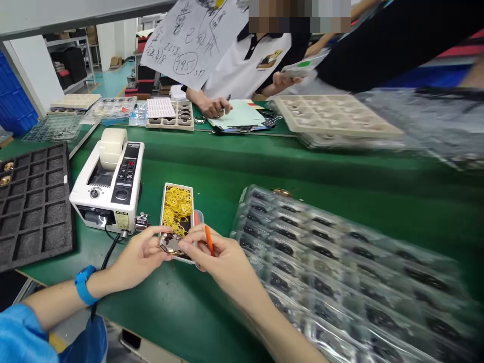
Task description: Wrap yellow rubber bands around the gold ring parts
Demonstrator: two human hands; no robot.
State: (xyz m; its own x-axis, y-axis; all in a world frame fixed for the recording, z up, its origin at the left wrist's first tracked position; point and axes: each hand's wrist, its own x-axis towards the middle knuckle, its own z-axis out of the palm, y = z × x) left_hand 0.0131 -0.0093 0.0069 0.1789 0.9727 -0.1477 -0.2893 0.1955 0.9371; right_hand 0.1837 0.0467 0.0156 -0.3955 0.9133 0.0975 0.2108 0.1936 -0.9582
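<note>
In the head view, my left hand (143, 252) pinches a round watch case (170, 243) with a shiny metal rim, its fingers closed at the left edge. My right hand (215, 252) is closed on a slim orange-handled tool (209, 240), which slants up between the fingers. Its fingertips meet the right side of the watch case; the tool's tip is hidden. Just beyond, partly under both hands, stands a white box (164, 205) full of thin yellow rings (178, 201). Another orange piece (196, 218) lies by the box's right side.
A white tape dispenser (106, 186) stands left of the box, with a black divided tray (38, 212) farther left. Clear plastic trays (340, 252) of dark parts cover the right side. Across the bench, a person's hand (216, 107) holds a pen over a clipboard (242, 116).
</note>
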